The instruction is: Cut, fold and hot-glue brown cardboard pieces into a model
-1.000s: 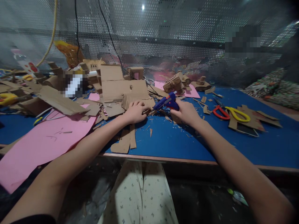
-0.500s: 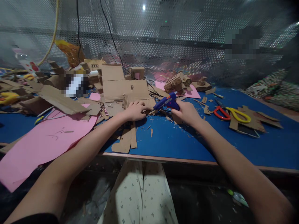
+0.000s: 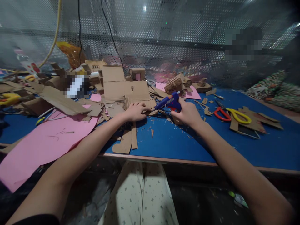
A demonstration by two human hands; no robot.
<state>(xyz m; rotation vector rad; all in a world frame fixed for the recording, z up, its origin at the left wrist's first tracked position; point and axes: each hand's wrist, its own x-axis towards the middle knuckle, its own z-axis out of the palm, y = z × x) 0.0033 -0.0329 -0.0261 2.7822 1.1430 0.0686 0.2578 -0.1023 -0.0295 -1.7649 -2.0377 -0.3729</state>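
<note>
Right hand [image 3: 188,114]: closed around a blue plastic glue gun [image 3: 167,102] above the blue flat surface [image 3: 168,142], nozzle near the left hand [image 3: 136,112]. Left hand: beside ridged brown cardboard [image 3: 132,99]; grip indeterminable.

The left arm [image 3: 93,142] crosses the tabletop's [image 3: 168,147] near edge on a slant, running inward to a nearly straight wrist [image 3: 125,117]. The left hand [image 3: 137,112] is low, back upward, fingers [image 3: 142,107] bent. The right arm [image 3: 231,151] slants in over the same edge from the opposite side; its hand [image 3: 189,113] is curled in a grip. The 2 hands are near each other, apart, well in from that edge.
</note>
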